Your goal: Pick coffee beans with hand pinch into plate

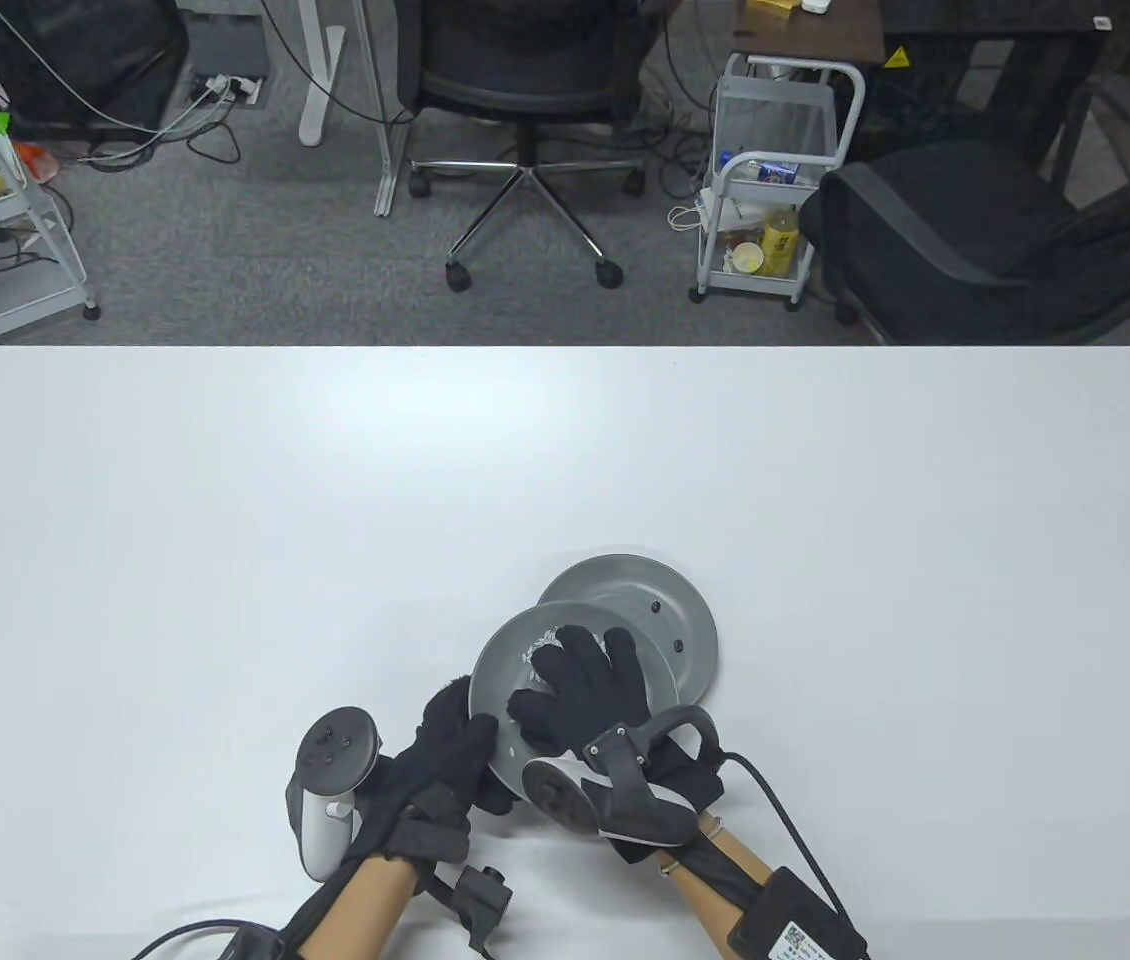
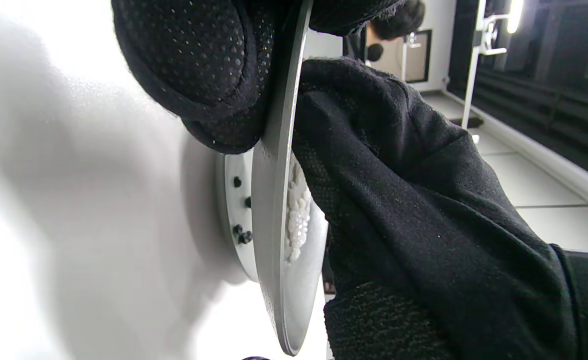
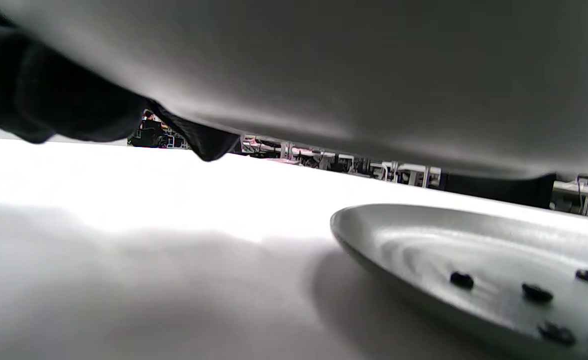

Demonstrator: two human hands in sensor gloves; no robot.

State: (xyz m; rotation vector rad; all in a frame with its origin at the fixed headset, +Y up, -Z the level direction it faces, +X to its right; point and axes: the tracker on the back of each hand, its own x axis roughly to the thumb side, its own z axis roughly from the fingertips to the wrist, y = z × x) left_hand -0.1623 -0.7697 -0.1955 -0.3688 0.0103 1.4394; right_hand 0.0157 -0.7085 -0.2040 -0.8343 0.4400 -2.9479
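A grey plate [image 1: 497, 672] is held tilted above the table; my left hand [image 1: 465, 745] grips its near-left rim, thumb on top. White beads [image 1: 537, 652] lie in it. My right hand [image 1: 580, 668] rests inside this plate with fingers spread over the beads. A second grey plate [image 1: 625, 585] lies flat on the table just behind, partly under the first, with several dark coffee beans [image 1: 656, 606] in it. The left wrist view shows the held plate edge-on [image 2: 274, 200], the beads [image 2: 298, 215] and the beans [image 2: 244, 236]. The right wrist view shows the lower plate [image 3: 399, 235] and beans [image 3: 461, 280].
The white table [image 1: 225, 550] stretches wide to the left, right and back. Behind its far edge stand office chairs [image 1: 525, 90] and a white trolley [image 1: 775, 180]. Glove cables trail off the table's near edge.
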